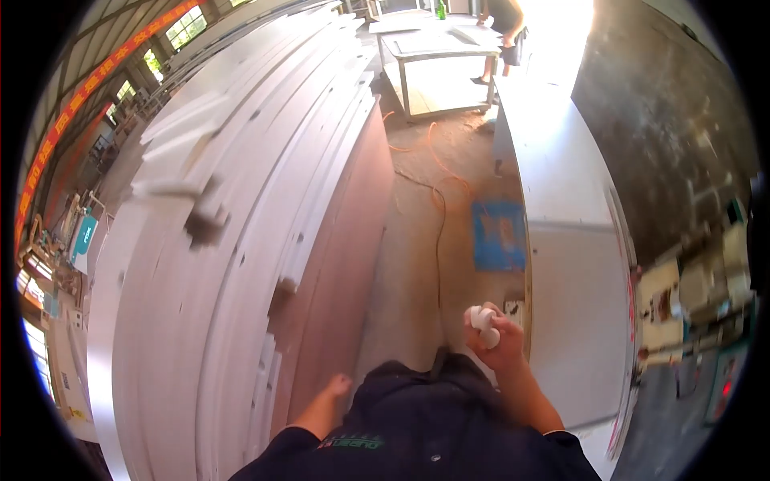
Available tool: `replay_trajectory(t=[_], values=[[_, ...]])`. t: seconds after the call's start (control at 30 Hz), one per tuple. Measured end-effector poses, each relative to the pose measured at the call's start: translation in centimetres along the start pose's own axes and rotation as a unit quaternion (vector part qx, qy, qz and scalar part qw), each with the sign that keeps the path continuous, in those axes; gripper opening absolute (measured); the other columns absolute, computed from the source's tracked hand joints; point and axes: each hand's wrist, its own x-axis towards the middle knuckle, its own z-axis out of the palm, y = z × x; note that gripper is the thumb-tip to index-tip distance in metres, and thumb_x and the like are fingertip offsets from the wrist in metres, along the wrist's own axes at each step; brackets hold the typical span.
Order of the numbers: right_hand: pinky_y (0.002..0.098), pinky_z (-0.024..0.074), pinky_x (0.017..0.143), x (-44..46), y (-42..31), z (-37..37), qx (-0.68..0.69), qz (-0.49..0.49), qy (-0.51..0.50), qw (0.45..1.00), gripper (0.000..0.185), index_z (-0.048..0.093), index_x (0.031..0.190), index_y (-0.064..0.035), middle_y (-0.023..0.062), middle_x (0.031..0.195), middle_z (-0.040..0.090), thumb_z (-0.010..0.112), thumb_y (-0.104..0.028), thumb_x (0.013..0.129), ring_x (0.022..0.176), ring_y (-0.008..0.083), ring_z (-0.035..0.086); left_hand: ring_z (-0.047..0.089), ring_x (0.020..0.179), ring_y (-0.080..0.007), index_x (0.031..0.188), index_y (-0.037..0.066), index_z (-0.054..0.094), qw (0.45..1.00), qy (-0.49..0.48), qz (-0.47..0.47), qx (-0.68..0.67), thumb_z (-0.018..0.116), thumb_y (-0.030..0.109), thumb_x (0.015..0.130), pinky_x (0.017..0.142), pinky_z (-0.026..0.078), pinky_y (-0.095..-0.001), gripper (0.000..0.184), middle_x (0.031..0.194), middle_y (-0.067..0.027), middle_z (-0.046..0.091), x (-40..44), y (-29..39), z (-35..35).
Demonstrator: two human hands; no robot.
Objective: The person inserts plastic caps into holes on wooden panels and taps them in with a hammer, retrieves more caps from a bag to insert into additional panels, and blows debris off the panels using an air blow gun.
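In front of my body, my right hand (499, 346) is closed around a few small white round pieces (483, 317), bunched together and partly covered by the fingers. I cannot make out their exact kind. This hand is beside the left edge of the long pale table (577, 321). Low at my left side hangs my left hand (341, 386), close to the reddish-brown side of the stacked panels (329, 297). It is small and blurred, with its fingers hidden, and no held object shows in it.
Long white boards (233, 232) are piled high on the left. On the floor lie a blue sheet (499, 235), an orange hose (433, 148) and a dark cable (443, 232). A person (507, 28) stands by a far worktable (445, 54). Machinery (698, 280) lines the right.
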Motion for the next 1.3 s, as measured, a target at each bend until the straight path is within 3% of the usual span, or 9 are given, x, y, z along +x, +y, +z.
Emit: replay_trajectory(t=[0.17, 0.3, 0.33, 0.5, 0.53, 0.73, 0.87, 1.2, 1.3], values=[[0.0286, 0.0371, 0.048, 16.7, -10.2, -0.4, -0.06, 0.036, -0.061, 0.996, 0.017, 0.05, 0.094, -0.0092, 0.0218, 0.098, 0.055, 0.053, -0.025, 0.09, 0.054, 0.0196, 0.047, 0.064, 0.066, -0.0256, 0.082, 0.003, 0.072, 0.978, -0.005, -0.033, -0.205, 0.063, 0.016, 0.083, 0.058, 0.052, -0.0406, 0.016, 0.071, -0.014, 0.066, 2.1, 0.2, 0.2], [0.0292, 0.0362, 0.049, 28.5, -14.3, -4.4, -0.027, 0.045, -0.002, 0.999, 0.017, 0.051, 0.096, -0.0108, 0.0189, 0.091, 0.054, 0.053, -0.028, 0.091, 0.055, 0.0197, 0.047, 0.068, 0.07, -0.0271, 0.092, 0.002, 0.073, 0.896, -0.085, 0.233, 0.368, 0.066, 0.018, 0.083, 0.06, 0.054, -0.0416, 0.019, 0.075, -0.0139, 0.067, 14.5, -0.2, 1.7], [0.0295, 0.0359, 0.05, 30.9, -15.0, -5.5, -0.009, 0.046, 0.025, 0.999, 0.017, 0.052, 0.096, -0.0112, 0.0177, 0.089, 0.053, 0.053, -0.028, 0.091, 0.056, 0.0198, 0.047, 0.068, 0.072, -0.0279, 0.093, 0.001, 0.073, 0.941, -0.152, 0.117, 0.28, 0.065, 0.018, 0.084, 0.063, 0.054, -0.0423, 0.021, 0.077, -0.015, 0.067, 17.7, 2.1, 0.6], [0.0311, 0.0339, 0.053, 42.1, -21.6, -6.9, 0.033, 0.009, 0.063, 0.997, 0.016, 0.053, 0.095, -0.0123, 0.012, 0.078, 0.049, 0.053, -0.028, 0.091, 0.058, 0.0199, 0.044, 0.068, 0.083, -0.0321, 0.1, 0.0, 0.071, 0.94, -0.162, 0.037, 0.296, 0.059, 0.02, 0.085, 0.073, 0.054, -0.0459, 0.028, 0.09, -0.0205, 0.069, 36.1, 33.3, -14.7], [0.0313, 0.0335, 0.054, 44.4, -23.4, -6.7, 0.036, 0.001, 0.071, 0.997, 0.016, 0.053, 0.095, -0.0124, 0.0112, 0.077, 0.048, 0.053, -0.028, 0.091, 0.058, 0.02, 0.043, 0.068, 0.084, -0.0303, 0.107, 0.001, 0.068, 0.998, -0.026, -0.027, 0.058, 0.058, 0.022, 0.087, 0.073, 0.054, -0.0441, 0.03, 0.093, -0.0197, 0.068, 41.0, 37.7, -16.7], [0.0292, 0.034, 0.051, 57.7, -33.6, -10.6, 0.005, -0.078, 0.089, 0.993, 0.012, 0.053, 0.097, -0.0109, 0.0113, 0.079, 0.05, 0.056, -0.021, 0.092, 0.056, 0.0179, 0.043, 0.058, 0.072, -0.0126, 0.101, 0.004, 0.063, 0.963, 0.077, 0.239, -0.101, 0.059, 0.022, 0.092, 0.067, 0.049, -0.0296, 0.021, 0.083, -0.0042, 0.064, 52.6, 78.7, -32.4], [0.0274, 0.0358, 0.049, 68.0, -40.6, -15.2, -0.035, -0.061, 0.11, 0.991, 0.016, 0.054, 0.103, -0.0066, 0.012, 0.084, 0.055, 0.058, -0.015, 0.09, 0.054, 0.0159, 0.046, 0.058, 0.074, -0.0115, 0.103, 0.003, 0.062, 0.943, 0.094, 0.294, -0.121, 0.059, 0.023, 0.093, 0.069, 0.049, -0.028, 0.023, 0.085, -0.0021, 0.064, 58.0, 92.4, -35.4], [0.0236, 0.0315, 0.044, 98.4, -57.9, -14.0, -0.256, 0.002, 0.169, 0.952, 0.01, 0.055, 0.096, -0.0056, 0.0045, 0.078, 0.059, 0.062, -0.01, 0.091, 0.052, 0.0081, 0.046, 0.062, 0.069, -0.0146, 0.091, 0.004, 0.066, 0.967, 0.068, -0.056, -0.237, 0.059, 0.02, 0.089, 0.062, 0.051, -0.0321, 0.017, 0.079, -0.0076, 0.066, 68.1, 83.6, -32.6], [0.0223, 0.0306, 0.044, 107.5, -60.2, -15.6, -0.273, -0.001, 0.163, 0.948, 0.008, 0.055, 0.093, -0.0067, -0.0004, 0.072, 0.055, 0.063, -0.008, 0.091, 0.052, 0.0061, 0.045, 0.066, 0.079, -0.0287, 0.097, 0.002, 0.067, 0.993, 0.06, -0.074, -0.068, 0.059, 0.023, 0.089, 0.07, 0.052, -0.0415, 0.024, 0.087, -0.0163, 0.069, 71.2, 82.5, -32.1]])
